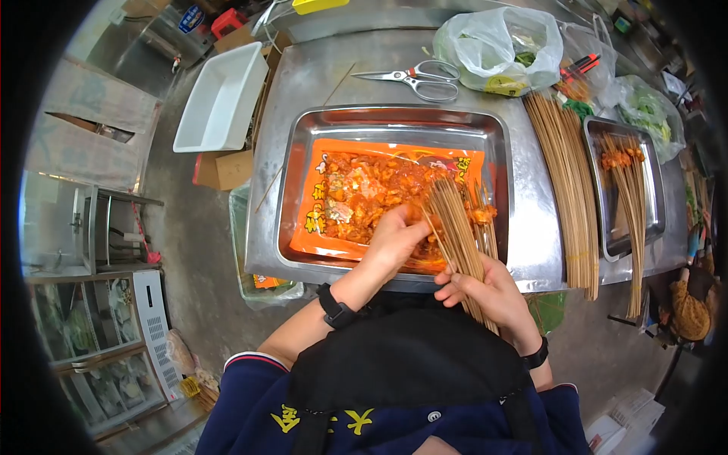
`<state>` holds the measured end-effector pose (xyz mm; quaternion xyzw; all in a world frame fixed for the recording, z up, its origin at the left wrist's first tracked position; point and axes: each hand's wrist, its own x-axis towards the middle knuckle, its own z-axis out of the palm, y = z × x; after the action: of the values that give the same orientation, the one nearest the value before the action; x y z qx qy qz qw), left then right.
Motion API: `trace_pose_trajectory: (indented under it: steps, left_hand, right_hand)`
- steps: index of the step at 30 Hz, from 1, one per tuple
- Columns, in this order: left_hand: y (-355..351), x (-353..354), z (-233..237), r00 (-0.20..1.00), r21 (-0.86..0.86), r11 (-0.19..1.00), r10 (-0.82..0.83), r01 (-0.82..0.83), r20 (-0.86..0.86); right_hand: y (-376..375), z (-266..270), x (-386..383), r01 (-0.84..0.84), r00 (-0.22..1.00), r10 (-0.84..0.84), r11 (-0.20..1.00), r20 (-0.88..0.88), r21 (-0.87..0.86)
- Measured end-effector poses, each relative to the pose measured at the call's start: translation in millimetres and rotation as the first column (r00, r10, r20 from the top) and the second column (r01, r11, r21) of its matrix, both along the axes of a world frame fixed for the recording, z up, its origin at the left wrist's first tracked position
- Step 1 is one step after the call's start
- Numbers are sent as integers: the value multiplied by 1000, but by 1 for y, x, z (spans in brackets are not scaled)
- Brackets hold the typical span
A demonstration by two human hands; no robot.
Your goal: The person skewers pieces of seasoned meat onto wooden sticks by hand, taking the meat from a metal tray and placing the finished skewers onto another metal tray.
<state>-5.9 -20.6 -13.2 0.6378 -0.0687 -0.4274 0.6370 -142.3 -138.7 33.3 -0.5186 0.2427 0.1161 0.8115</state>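
Note:
My right hand (489,292) is wrapped round a thick bundle of thin wooden skewers (455,224), which slants up and leftward over a steel tray (299,129). My left hand (398,235) is beside the upper half of that bundle, thumb and fingers pinched together; what lies between the fingertips is hidden. Beneath both hands, chunks of red marinated meat (360,182) spread over an orange printed plastic bag (307,235) inside the tray. Several skewers with meat on their tips (483,214) rest at the tray's right side, partly behind the bundle.
Scissors (417,78) lie behind the tray. To the right are a large pile of skewers (565,189) and a smaller steel tray (660,197) with meat skewers (626,159). Plastic bags of greens (500,49) stand at the back. A white tub (220,98) is left of the table.

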Motion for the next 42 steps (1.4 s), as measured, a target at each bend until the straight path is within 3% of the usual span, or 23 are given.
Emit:
trace_pose_trajectory:
  steps: [4, 5, 8, 10, 15, 22, 24, 27, 33, 42]
  left_hand:
    - [16, 10, 9, 994, -155, 983, 97, -102, -40]
    - [17, 7, 16, 989, -188, 978, 68, -92, -132]
    - [14, 2, 18, 984, -259, 965, -13, -34, -179]
    - [12, 3, 14, 984, -239, 970, -7, -36, -178]
    - [15, 3, 17, 965, -239, 967, 26, -91, -262]
    - [21, 5, 10, 967, -210, 972, 54, -108, -248]
    - [22, 6, 9, 935, -338, 925, 47, -174, -352]
    - [22, 5, 13, 900, -387, 897, 29, -216, -434]
    - [23, 6, 11, 933, -320, 933, 39, -162, -357]
    - [21, 5, 8, 949, -359, 917, 59, -175, -311]
  right_hand:
    - [-4, -6, 1, 17, 1000, -18, 1000, -20, -20]
    - [-3, -8, 2, 13, 1000, -13, 1000, -23, -14]
    - [-1, -10, 5, -9, 999, 9, 1000, -34, -13]
    - [0, -11, 6, -83, 996, 82, 995, -24, -54]
    - [1, -7, 8, -59, 998, 56, 994, -37, -92]
    - [2, -8, 6, 21, 998, -26, 997, -63, -72]
    - [2, -6, 7, 25, 997, -29, 998, -67, -62]
    - [0, -5, 7, 34, 997, -38, 998, -73, -43]
    - [-1, -2, 7, 18, 994, -30, 993, -107, -117]
    - [-2, -4, 6, -14, 997, -6, 968, -80, -249]
